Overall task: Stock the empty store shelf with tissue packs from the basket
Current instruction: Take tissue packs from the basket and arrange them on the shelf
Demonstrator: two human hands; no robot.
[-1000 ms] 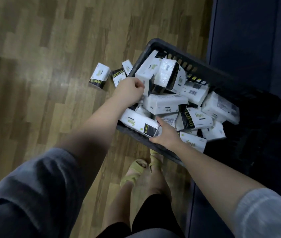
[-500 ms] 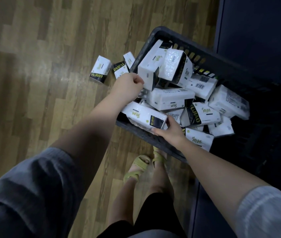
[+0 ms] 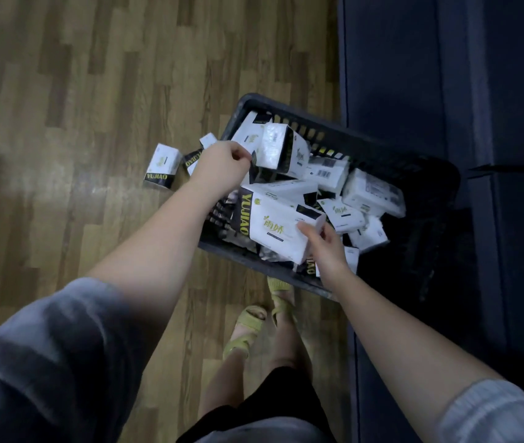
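A black plastic basket stands on the wood floor, filled with several white and black tissue packs. My right hand grips one pack by its right end and holds it tilted above the basket's near side. My left hand has its fingers curled at the basket's left rim, pinching the corner of a pack that stands up in the pile. What the fingertips hold there is partly hidden.
A few tissue packs lie on the floor left of the basket, one of them apart from the others. Dark blue shelving runs along the right side. My feet in yellow sandals stand just below the basket.
My right hand has lifted its pack higher and turned it, so its printed face shows. The left hand stays at the basket's rim. The view has shifted downward.
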